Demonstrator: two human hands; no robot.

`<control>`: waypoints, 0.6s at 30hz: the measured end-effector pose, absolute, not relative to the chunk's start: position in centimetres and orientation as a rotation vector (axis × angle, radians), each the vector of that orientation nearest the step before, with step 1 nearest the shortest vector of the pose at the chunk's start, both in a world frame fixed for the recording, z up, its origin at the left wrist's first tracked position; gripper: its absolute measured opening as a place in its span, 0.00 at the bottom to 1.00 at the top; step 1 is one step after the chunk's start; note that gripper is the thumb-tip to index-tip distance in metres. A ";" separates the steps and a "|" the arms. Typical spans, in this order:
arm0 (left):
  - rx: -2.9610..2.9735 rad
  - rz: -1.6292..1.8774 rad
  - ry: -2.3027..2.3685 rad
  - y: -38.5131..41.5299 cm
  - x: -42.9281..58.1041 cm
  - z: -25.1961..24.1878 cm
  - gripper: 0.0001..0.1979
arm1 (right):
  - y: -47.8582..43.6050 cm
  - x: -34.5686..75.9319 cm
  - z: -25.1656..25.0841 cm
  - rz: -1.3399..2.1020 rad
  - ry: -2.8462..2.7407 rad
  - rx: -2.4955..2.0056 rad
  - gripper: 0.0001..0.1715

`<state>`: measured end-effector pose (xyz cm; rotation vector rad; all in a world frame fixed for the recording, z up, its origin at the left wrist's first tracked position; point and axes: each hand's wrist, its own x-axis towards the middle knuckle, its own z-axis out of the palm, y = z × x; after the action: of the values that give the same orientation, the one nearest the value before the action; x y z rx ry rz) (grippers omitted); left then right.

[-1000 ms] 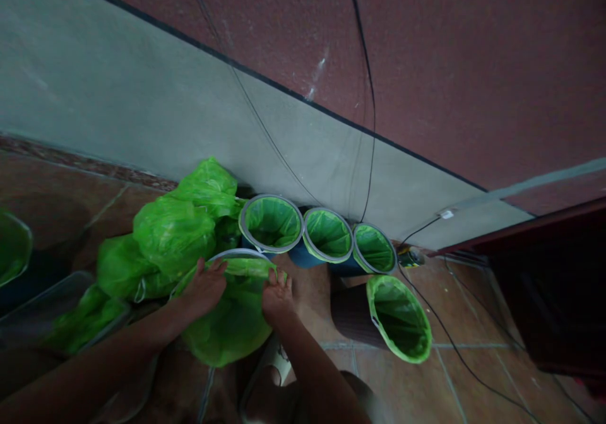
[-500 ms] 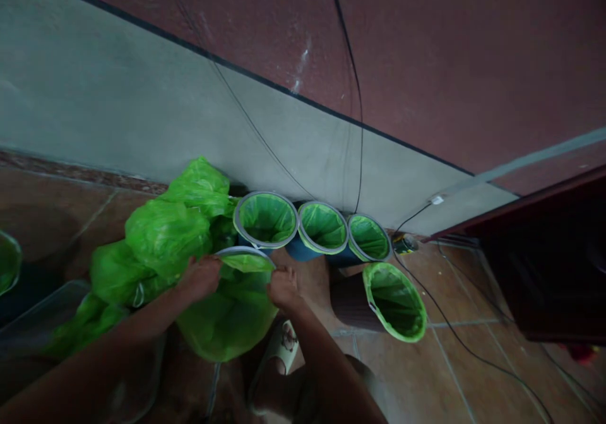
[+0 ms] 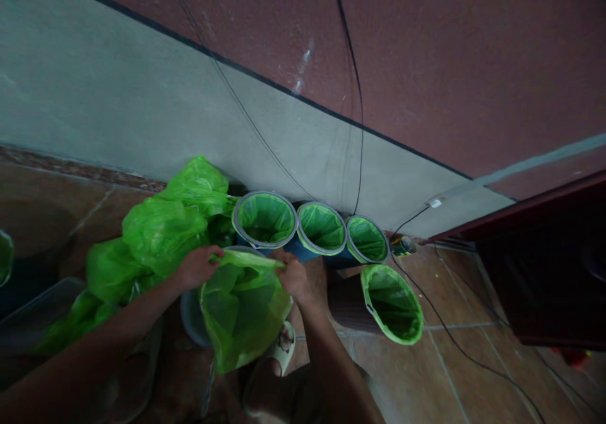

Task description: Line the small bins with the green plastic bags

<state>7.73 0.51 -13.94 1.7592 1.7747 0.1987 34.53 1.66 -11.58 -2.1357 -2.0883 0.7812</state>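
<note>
Between my hands hangs a thin green bin bag [image 3: 246,313], stretched along its top edge. My left hand [image 3: 201,266] pinches the bag's left corner, fingers closed. At the right corner my right hand [image 3: 290,276] grips it the same way. Behind and under the bag stands a light-coloured bin [image 3: 193,317], mostly covered by it; its rim shows just above the bag's top edge. Beyond it, against the wall, a row of bins lined with green bags includes a grey-rimmed bin [image 3: 235,212] closest to my hands.
Full green bags [image 3: 163,231] are heaped at left, beside a clear plastic tub [image 3: 40,304]. A brown lined bin [image 3: 348,301] leans at right. A can [image 3: 403,245] and black cable [image 3: 454,329] lie on the tiled floor. My slippered foot [image 3: 285,345] is below.
The bag's top edge has come up off the bin's rim and is now pulled taut between my hands. Its lower part has swung right, uncovering the bin's left side.
</note>
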 end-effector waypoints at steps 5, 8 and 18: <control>1.841 0.223 1.853 0.0 7.7 -16.9 0.22 | 1.0 32.6 -13.3 0.636 -2.134 -2.130 0.26; 1.838 0.172 1.855 0.0 7.8 -17.7 0.26 | 1.3 32.0 -14.1 0.641 -2.132 -2.116 0.24; 1.861 0.101 1.889 0.9 7.2 -18.0 0.31 | 4.6 30.4 -17.3 0.806 -1.921 -2.090 0.16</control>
<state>7.20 0.88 -18.01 1.8614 1.8888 0.1013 30.36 4.59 -17.31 -2.0899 -1.9206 0.8061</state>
